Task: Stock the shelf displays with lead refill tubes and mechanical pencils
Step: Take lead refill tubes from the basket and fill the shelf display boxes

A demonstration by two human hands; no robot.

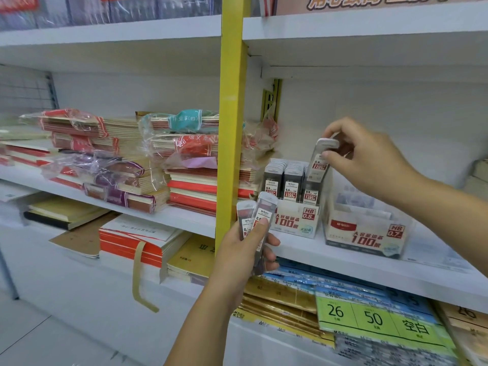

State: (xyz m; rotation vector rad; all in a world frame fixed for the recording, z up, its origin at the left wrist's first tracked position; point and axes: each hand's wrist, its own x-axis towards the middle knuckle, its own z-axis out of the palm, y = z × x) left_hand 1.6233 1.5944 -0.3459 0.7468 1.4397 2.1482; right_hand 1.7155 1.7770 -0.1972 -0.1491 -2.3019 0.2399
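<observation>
Lead refill tube point(318, 165), flat grey plastic with a red-and-white 0.5 label: tilted, lower end inside the right-hand row of the white cardboard HB 0.5 display box point(293, 220). The top end is pinched between thumb and fingertips of the right hand point(369, 159); left hand point(245, 249) grips two more tubes point(257, 217) of the same kind, thumb pressed on their front, fingers curled behind (held in front of the box, not touching it). Clear-walled HB 0.7 box point(364, 233) sits just beside on the white shelf point(396, 270).

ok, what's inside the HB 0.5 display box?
Three rows of upright lead refill tubes; the right hand pinches one more tube at the right row. The printed front of the HB 0.5 display box hides their bases.
</observation>
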